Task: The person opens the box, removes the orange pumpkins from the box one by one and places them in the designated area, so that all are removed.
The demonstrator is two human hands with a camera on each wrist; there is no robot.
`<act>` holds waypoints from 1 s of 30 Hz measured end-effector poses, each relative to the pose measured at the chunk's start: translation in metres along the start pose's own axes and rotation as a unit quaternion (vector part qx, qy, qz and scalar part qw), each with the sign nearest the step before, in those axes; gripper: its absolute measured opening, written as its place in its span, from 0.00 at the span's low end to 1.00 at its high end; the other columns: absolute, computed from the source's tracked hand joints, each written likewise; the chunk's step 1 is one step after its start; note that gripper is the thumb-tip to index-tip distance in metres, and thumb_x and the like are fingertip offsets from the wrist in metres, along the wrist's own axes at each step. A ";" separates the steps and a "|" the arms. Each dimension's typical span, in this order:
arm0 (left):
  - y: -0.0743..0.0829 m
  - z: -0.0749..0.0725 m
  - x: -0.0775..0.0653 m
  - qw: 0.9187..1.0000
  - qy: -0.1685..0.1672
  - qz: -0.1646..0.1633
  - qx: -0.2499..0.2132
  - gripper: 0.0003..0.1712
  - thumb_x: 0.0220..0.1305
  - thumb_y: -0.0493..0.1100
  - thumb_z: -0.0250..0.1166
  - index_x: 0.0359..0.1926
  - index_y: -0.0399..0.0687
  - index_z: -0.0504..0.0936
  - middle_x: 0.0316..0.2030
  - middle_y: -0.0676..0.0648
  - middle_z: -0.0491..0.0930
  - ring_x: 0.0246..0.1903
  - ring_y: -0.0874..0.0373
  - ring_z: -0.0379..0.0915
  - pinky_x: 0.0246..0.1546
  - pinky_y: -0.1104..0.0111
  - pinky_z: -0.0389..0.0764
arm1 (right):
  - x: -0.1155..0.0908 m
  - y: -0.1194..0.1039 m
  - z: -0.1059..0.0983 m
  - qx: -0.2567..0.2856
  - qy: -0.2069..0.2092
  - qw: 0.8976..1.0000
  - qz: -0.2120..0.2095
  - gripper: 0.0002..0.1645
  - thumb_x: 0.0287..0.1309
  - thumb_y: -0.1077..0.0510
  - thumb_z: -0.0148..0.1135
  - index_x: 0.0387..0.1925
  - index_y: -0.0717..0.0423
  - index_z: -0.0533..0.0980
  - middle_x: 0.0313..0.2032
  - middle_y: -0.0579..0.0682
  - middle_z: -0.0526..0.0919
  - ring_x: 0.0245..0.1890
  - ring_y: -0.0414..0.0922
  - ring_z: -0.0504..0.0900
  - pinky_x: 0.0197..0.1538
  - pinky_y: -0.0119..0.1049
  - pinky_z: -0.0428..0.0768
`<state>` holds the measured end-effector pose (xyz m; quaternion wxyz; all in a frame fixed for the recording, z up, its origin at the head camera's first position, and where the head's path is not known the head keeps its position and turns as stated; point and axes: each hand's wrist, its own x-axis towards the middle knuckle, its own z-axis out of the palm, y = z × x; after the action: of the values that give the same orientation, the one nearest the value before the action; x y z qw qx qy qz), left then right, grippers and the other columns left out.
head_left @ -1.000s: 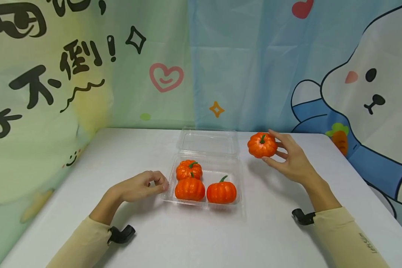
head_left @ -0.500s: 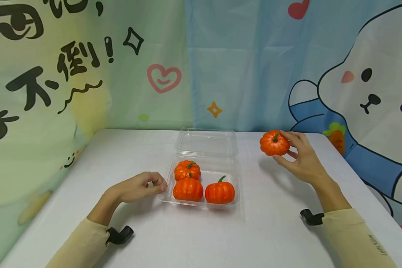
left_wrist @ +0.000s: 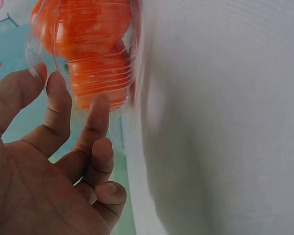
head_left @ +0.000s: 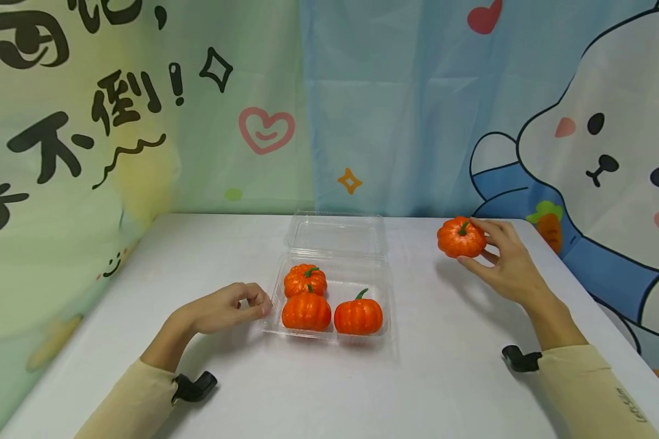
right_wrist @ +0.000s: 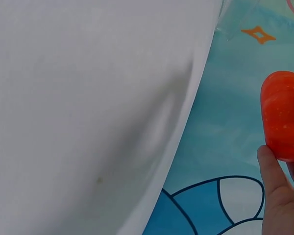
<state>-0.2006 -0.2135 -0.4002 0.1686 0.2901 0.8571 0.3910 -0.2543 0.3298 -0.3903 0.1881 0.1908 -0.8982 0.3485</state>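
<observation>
My right hand (head_left: 502, 259) holds a small orange pumpkin (head_left: 461, 237) with a green stem above the table's far right part. In the right wrist view the same pumpkin (right_wrist: 284, 117) shows at the right edge, fingers against its side. A clear plastic clamshell box (head_left: 362, 277) stands mid-table, lid folded back. Inside it are a rear left pumpkin (head_left: 305, 281), a front left pumpkin (head_left: 306, 311) and a right pumpkin (head_left: 358, 316). At the box's left edge, my left hand (head_left: 227, 306) pinches the rim between thumb and index finger; its other fingers (left_wrist: 100, 117) are bent near the wall.
The raised clear lid (head_left: 337, 235) lies toward the table's back edge. A white tabletop (head_left: 329, 390) spreads under everything. Behind it hangs a printed cloth (head_left: 373, 110) with a cartoon bear and lettering. Each sleeve has a black wrist camera (head_left: 194, 387) at its cuff.
My right hand has carried its pumpkin to the right, away from the box. The left hand stays at the box's rim, and the pumpkins inside keep their places.
</observation>
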 end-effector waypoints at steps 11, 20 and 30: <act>-0.001 0.001 0.001 1.000 0.001 0.002 -0.007 0.09 0.74 0.45 0.61 0.34 0.49 0.78 0.41 0.52 0.80 0.47 0.52 0.71 0.47 0.66 0.69 | -0.004 0.017 -0.007 -0.027 0.007 1.000 0.012 0.47 0.57 0.62 0.76 0.74 0.56 0.64 0.63 0.65 0.65 0.61 0.66 0.70 0.49 0.09 0.64; 0.000 0.000 0.000 1.000 0.001 -0.005 -0.006 0.08 0.74 0.45 0.61 0.36 0.49 0.80 0.41 0.52 0.81 0.47 0.53 0.71 0.45 0.68 0.69 | -0.006 0.030 -0.010 -0.023 -0.002 1.000 0.008 0.46 0.56 0.63 0.77 0.74 0.58 0.65 0.62 0.64 0.67 0.61 0.65 0.70 0.48 0.10 0.66; -0.002 -0.001 -0.002 1.000 0.000 -0.004 -0.007 0.07 0.74 0.46 0.61 0.39 0.50 0.82 0.39 0.53 0.81 0.45 0.54 0.71 0.45 0.67 0.69 | -0.005 0.038 -0.013 -0.041 -0.003 0.999 0.019 0.45 0.60 0.60 0.75 0.74 0.61 0.63 0.64 0.66 0.67 0.62 0.67 0.69 0.46 0.08 0.62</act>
<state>-0.2005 -0.2161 -0.4008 0.1718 0.2852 0.8556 0.3965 -0.2655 0.3660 -0.4047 0.1861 0.1673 -0.9159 0.3139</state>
